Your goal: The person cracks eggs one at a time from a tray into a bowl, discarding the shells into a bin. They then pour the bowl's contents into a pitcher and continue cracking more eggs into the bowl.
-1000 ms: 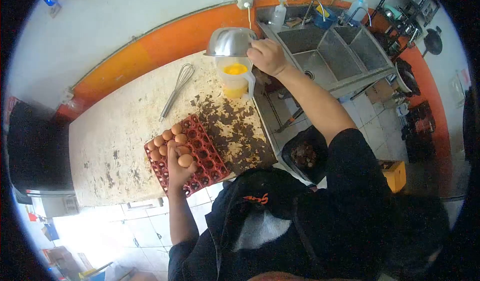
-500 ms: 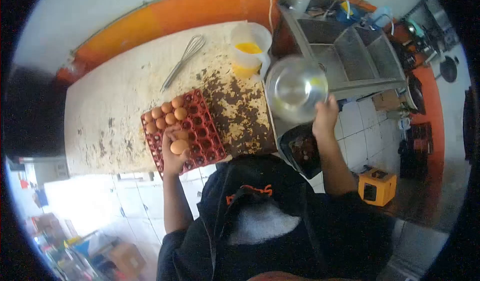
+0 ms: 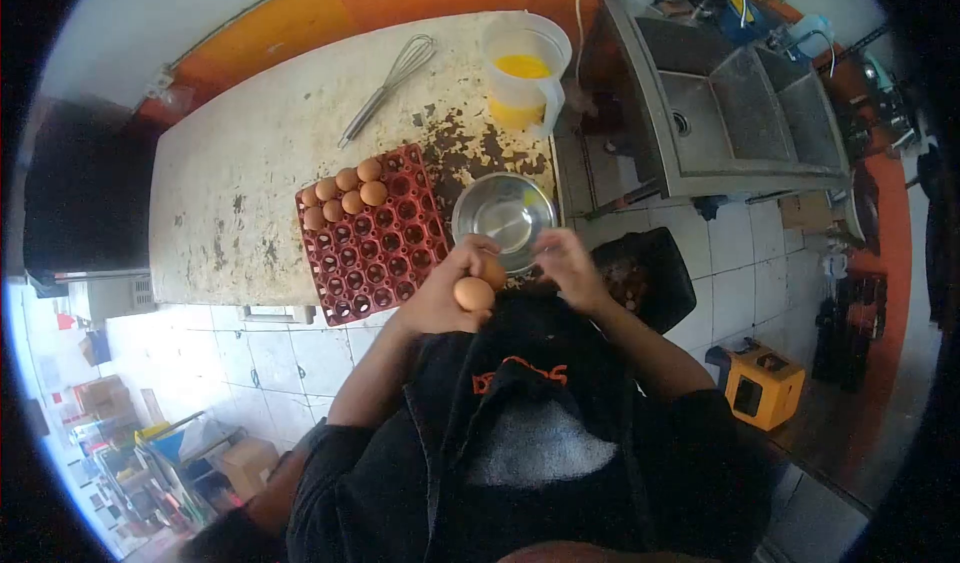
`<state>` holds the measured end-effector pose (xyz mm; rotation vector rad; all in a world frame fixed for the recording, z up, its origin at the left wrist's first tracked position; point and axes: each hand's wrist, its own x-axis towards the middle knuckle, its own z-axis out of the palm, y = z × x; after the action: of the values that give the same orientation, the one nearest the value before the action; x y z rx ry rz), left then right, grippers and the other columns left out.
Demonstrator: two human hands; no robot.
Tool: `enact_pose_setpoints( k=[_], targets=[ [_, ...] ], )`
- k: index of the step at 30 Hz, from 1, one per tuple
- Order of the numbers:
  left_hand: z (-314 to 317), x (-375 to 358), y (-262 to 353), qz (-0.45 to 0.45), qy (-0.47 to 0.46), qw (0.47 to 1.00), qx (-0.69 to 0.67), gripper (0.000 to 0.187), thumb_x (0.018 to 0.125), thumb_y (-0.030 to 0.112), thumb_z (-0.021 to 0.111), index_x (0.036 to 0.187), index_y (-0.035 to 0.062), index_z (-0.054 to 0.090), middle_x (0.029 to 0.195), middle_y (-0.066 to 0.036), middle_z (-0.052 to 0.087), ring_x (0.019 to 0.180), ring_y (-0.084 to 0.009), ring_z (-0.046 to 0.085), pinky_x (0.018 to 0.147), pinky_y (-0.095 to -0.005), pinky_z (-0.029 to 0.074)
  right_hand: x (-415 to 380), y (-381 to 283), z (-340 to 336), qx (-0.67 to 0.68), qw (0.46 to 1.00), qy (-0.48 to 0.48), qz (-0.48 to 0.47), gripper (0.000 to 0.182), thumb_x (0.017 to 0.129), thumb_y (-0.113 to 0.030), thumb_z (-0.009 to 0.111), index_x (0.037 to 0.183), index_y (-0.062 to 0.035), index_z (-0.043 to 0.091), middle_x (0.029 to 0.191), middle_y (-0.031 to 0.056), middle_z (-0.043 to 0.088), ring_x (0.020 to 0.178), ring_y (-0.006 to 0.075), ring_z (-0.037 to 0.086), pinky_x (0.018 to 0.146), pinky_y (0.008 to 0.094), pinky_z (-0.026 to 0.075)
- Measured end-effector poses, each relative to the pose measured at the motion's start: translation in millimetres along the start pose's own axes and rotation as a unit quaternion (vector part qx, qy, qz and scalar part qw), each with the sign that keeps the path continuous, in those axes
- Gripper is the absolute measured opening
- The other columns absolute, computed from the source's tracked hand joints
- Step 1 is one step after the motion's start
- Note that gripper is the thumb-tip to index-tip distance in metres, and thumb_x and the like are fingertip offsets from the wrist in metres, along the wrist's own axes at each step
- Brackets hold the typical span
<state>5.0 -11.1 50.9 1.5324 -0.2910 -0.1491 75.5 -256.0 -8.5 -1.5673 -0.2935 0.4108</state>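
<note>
Eggs are held over the steel bowl, ready for cracking.
Two eggs are gripped by the left hand; the right hand is curled beside them, apparently empty.

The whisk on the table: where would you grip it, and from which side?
Grip the whisk by its thin straight handle, the lower-left end, coming from above. It lies flat on the table, slanted, with the wire balloon up-right toward the measuring jug. The handle is the narrow rigid part, with bare tabletop on both sides; the wires would likely flex under the fingers.
</note>
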Motion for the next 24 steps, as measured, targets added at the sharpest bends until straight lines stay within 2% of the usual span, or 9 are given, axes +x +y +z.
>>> enact_pose_setpoints(
  k=[2, 5, 9, 12, 14, 15, 17, 22, 24],
  targets=[
    [11.8, 14.6, 9.0, -0.021, -0.038, 0.997, 0.059, 0.048, 0.061, 0.011, 0.077, 0.091, 0.008, 0.04, 0.127, -0.02, 0.043, 0.124, -0.0313, 0.044, 0.101, -0.04, 0.038, -3.4, -32.4, 22.0, 0.318, 0.918, -0.14, 0.193, 0.045, 0.098, -0.027, 0.058, 0.13, -0.0001, 0.042, 0.112, 0.0078, 0.052, 0.101, 0.0158, 0.055, 0.094, 0.0305, 0.045],
    [31.7, 29.2, 14.3, 0.001, -0.073, 0.989, 0.127, 0.048, 0.061, 0.009, 0.076, 0.092, 0.0064, 0.04, 0.126, -0.021, 0.042, 0.125, -0.0352, 0.043, 0.102, -0.0426, 0.039, -2.2, -8.1, 30.7, 0.301, 0.934, -0.163, 0.104, 0.044, 0.1, -0.028, 0.054, 0.135, -0.0032, 0.042, 0.11, 0.0064, 0.055, 0.095, 0.0133, 0.057, 0.085, 0.0281, 0.048],
    [44.4, 17.2, -3.1, -0.025, -0.044, 0.997, 0.055, 0.047, 0.066, 0.008, 0.076, 0.095, 0.0081, 0.039, 0.122, -0.016, 0.043, 0.119, -0.0268, 0.046, 0.099, -0.0374, 0.04, -13.4, 0.1, -1.4, 0.299, 0.92, -0.156, 0.2, 0.037, 0.101, -0.028, 0.053, 0.13, -0.0063, 0.046, 0.106, 0.0074, 0.059, 0.089, 0.0125, 0.058, 0.077, 0.0266, 0.048],
    [42.6, -5.7, -33.5, -0.082, 0.025, 0.992, -0.095, 0.045, 0.069, 0.007, 0.075, 0.096, 0.0106, 0.039, 0.113, -0.01, 0.045, 0.107, -0.0199, 0.048, 0.092, -0.0313, 0.04, -4.6, 2.2, -34.8, 0.261, 0.918, -0.096, 0.284, 0.032, 0.101, -0.028, 0.053, 0.126, -0.0079, 0.047, 0.097, 0.0064, 0.058, 0.085, 0.014, 0.059, 0.071, 0.0277, 0.045],
    [42.5, -8.6, -24.8, -0.107, 0.035, 0.979, -0.172, 0.044, 0.073, 0.004, 0.075, 0.098, 0.0121, 0.04, 0.105, -0.005, 0.045, 0.098, -0.0161, 0.047, 0.086, -0.0275, 0.04, 12.9, 19.2, -45.7, 0.15, 0.94, 0.104, 0.287, 0.034, 0.098, -0.02, 0.056, 0.128, -0.0069, 0.046, 0.117, 0.0098, 0.055, 0.096, 0.0196, 0.06, 0.081, 0.0314, 0.051],
    [42.1, -12.0, -25.5, -0.124, 0.035, 0.975, -0.18, 0.042, 0.074, 0.002, 0.074, 0.099, 0.0122, 0.041, 0.103, -0.004, 0.045, 0.096, -0.0151, 0.047, 0.084, -0.0276, 0.041, 21.6, 43.6, -53.6, 0.152, 0.939, 0.103, 0.289, 0.034, 0.098, -0.02, 0.056, 0.128, -0.0069, 0.046, 0.117, 0.0098, 0.055, 0.096, 0.0196, 0.06, 0.081, 0.0314, 0.051],
    [43.1, -13.7, -28.4, -0.124, 0.044, 0.974, -0.186, 0.038, 0.08, -0.001, 0.074, 0.104, 0.011, 0.046, 0.105, -0.004, 0.048, 0.095, -0.014, 0.05, 0.084, -0.0274, 0.042, 38.5, 96.9, -68.6, -0.168, 0.979, 0.114, -0.038, 0.039, 0.091, -0.013, 0.065, 0.124, -0.0031, 0.046, 0.113, 0.0159, 0.054, 0.1, 0.0273, 0.059, 0.084, 0.038, 0.05],
    [42.1, -4.5, -43.9, -0.148, 0.177, 0.946, -0.226, 0.033, 0.085, 0.007, 0.074, 0.112, 0.0052, 0.055, 0.11, -0.006, 0.059, 0.099, -0.0157, 0.058, 0.088, -0.0295, 0.048, 66.5, 72.0, -63.8, -0.244, 0.949, 0.122, -0.159, 0.041, 0.087, -0.006, 0.067, 0.125, -0.0018, 0.052, 0.121, 0.018, 0.051, 0.11, 0.0326, 0.055, 0.096, 0.0407, 0.045],
    [44.6, 10.0, -35.2, -0.194, 0.25, 0.932, -0.176, 0.022, 0.088, 0.014, 0.069, 0.104, 0.0022, 0.06, 0.097, -0.007, 0.063, 0.085, -0.0145, 0.06, 0.075, -0.0285, 0.051, 81.1, 78.5, -50.9, -0.233, 0.955, 0.095, -0.155, 0.036, 0.09, -0.008, 0.062, 0.124, -0.0007, 0.053, 0.12, 0.0196, 0.051, 0.109, 0.0356, 0.056, 0.096, 0.0439, 0.045]
  ],
)
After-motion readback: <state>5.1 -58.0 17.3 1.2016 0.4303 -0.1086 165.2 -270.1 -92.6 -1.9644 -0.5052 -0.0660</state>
